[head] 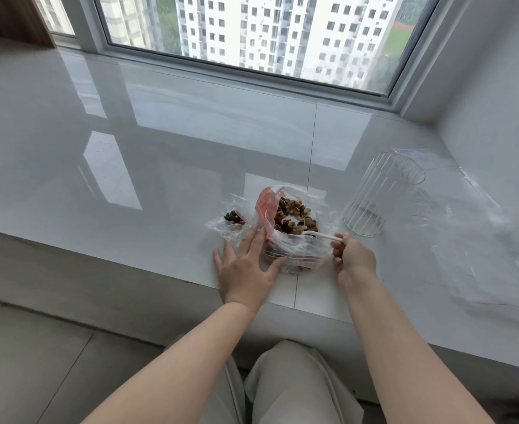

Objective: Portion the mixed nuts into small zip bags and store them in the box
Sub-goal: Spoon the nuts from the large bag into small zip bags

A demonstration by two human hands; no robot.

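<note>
Mixed nuts in clear bag

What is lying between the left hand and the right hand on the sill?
In the head view, a clear plastic bag of mixed nuts lies between the left hand and the right hand, which grips a white spoon.

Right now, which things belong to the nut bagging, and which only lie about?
Job: nuts, big bag, small bag, spoon, clear box, spare bags, both hands.
Lying about: nothing visible.
</note>
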